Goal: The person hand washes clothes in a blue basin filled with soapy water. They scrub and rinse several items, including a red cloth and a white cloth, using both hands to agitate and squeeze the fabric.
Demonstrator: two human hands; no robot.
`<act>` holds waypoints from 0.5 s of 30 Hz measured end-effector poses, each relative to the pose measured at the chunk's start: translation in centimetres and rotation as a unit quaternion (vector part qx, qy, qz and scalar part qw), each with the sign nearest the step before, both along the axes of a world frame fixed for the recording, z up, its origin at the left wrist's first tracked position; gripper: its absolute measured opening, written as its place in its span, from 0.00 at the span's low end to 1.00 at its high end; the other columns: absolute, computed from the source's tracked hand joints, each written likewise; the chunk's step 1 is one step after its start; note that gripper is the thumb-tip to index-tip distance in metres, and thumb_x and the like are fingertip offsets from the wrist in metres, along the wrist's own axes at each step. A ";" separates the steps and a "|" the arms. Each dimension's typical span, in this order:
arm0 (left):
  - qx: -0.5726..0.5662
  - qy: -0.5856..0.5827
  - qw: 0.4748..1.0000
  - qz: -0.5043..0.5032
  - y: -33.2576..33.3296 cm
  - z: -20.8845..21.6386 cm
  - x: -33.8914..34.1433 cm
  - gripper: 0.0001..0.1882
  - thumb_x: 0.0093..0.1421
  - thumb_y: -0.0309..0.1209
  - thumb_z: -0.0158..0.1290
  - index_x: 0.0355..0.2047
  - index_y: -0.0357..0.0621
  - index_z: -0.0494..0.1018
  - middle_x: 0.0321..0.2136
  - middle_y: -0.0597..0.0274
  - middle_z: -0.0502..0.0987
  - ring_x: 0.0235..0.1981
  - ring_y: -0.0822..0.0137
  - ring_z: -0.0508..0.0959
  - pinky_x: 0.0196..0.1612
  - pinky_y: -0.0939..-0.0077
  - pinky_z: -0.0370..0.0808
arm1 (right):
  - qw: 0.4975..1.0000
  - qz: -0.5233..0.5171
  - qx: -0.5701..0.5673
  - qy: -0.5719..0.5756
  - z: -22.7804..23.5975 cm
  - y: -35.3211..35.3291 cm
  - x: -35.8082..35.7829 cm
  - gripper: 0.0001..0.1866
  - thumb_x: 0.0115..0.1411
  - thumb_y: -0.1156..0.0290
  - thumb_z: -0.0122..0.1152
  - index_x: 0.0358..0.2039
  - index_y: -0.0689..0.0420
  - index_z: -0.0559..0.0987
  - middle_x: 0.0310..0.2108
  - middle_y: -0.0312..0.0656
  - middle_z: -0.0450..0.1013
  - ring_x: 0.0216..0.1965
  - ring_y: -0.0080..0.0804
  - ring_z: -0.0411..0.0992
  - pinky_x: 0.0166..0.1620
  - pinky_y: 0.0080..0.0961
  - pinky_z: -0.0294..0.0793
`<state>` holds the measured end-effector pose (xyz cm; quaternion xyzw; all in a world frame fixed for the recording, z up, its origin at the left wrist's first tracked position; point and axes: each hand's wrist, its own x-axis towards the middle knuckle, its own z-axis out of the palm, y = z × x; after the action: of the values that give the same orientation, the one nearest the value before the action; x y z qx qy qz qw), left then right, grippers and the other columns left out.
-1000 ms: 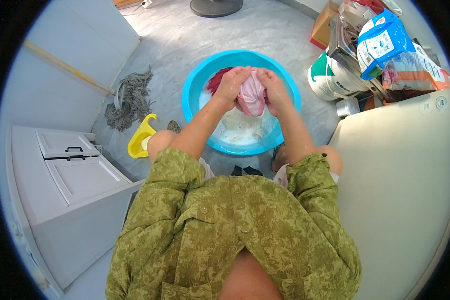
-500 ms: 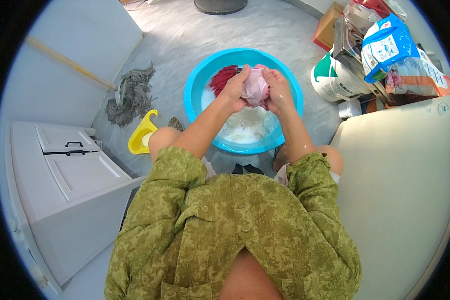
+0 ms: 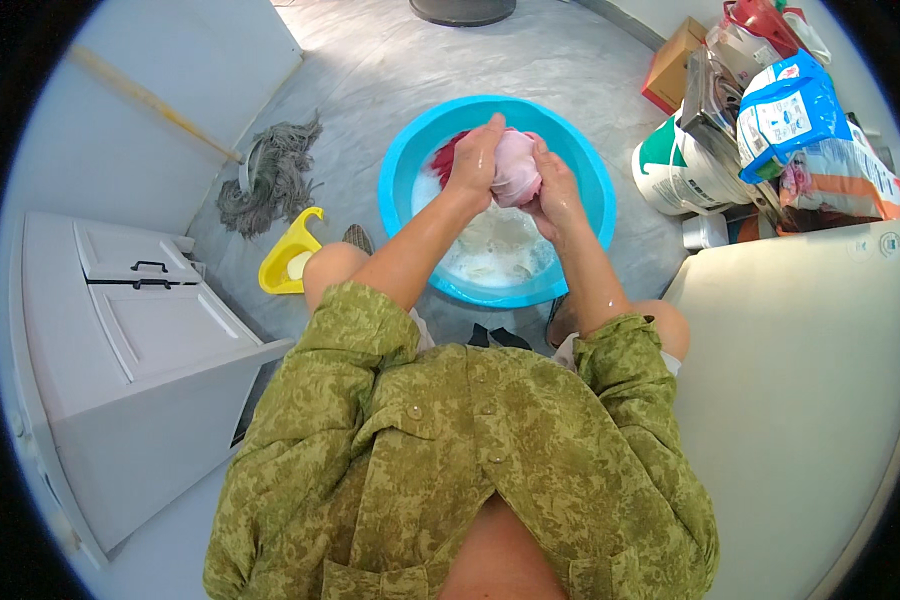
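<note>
A round blue basin (image 3: 397,190) stands on the floor between my knees, with white suds (image 3: 495,265) and cloudy water inside. Over it, my left hand (image 3: 475,162) and my right hand (image 3: 557,188) grip a wet, bunched pink cloth (image 3: 516,168) from either side. Its exact kind of garment cannot be made out. A dark red cloth (image 3: 444,163) lies at the basin's far left, partly hidden behind my left hand. Water drops glisten on both forearms.
A yellow scoop-shaped holder (image 3: 288,262) and a grey string mop (image 3: 275,180) lie to the left, near a white cabinet (image 3: 160,320). On the right are a white-and-green bucket (image 3: 660,170), a blue bag (image 3: 785,120) and a pale appliance (image 3: 790,400). Black cloth (image 3: 498,337) lies before me.
The pink cloth is bunched into a rounder, smoother lump, and my hands have turned around it. Less of the dark red cloth shows. The whole view has shifted slightly.
</note>
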<state>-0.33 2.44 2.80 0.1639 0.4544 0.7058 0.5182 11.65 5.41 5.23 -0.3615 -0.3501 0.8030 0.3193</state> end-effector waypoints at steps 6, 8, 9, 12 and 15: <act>-0.156 0.207 0.966 -0.006 0.6 2.2 -4.3 0.19 0.57 0.38 0.52 0.46 0.43 0.68 0.29 0.65 0.71 0.29 0.71 0.68 0.29 0.75 0.66 | 0.998 -0.017 0.031 0.050 -3.9 2.3 0.5 0.18 0.62 0.61 0.51 0.45 0.62 0.71 0.42 0.45 0.72 0.41 0.34 0.73 0.44 0.32 0.74; -0.059 0.158 0.986 0.002 0.5 5.5 -8.0 0.18 0.57 0.38 0.50 0.46 0.47 0.69 0.38 0.64 0.75 0.38 0.66 0.71 0.39 0.69 0.67 | 0.998 -0.004 0.001 0.068 -4.0 2.3 0.8 0.19 0.63 0.60 0.49 0.47 0.62 0.69 0.45 0.46 0.71 0.43 0.37 0.72 0.46 0.35 0.73; -0.009 0.133 0.991 -0.025 0.1 6.4 -11.7 0.15 0.58 0.36 0.48 0.45 0.47 0.69 0.43 0.62 0.75 0.42 0.65 0.72 0.44 0.67 0.66 | 0.998 0.010 -0.010 0.064 -4.4 2.1 0.5 0.20 0.64 0.59 0.47 0.48 0.61 0.68 0.46 0.46 0.70 0.45 0.38 0.71 0.47 0.37 0.73; 0.066 0.007 0.998 0.008 -2.7 4.4 -24.0 0.16 0.54 0.35 0.52 0.43 0.48 0.66 0.40 0.56 0.72 0.37 0.57 0.73 0.42 0.44 0.69 | 0.998 0.047 -0.034 0.015 -5.7 1.7 0.2 0.21 0.64 0.58 0.45 0.51 0.58 0.66 0.49 0.47 0.68 0.47 0.43 0.70 0.47 0.43 0.72; -0.030 0.123 0.981 0.145 -9.8 3.7 -27.4 0.14 0.59 0.36 0.47 0.41 0.42 0.70 0.38 0.59 0.75 0.37 0.66 0.73 0.38 0.74 0.70 | 0.995 0.089 -0.044 -0.010 -10.8 2.7 0.4 0.24 0.65 0.53 0.41 0.56 0.53 0.61 0.53 0.49 0.65 0.50 0.50 0.68 0.47 0.51 0.71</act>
<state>-27.71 -7.40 6.51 0.1667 0.5546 0.7337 0.3554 12.02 8.15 -5.55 -0.3512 -0.3479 0.8391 0.2269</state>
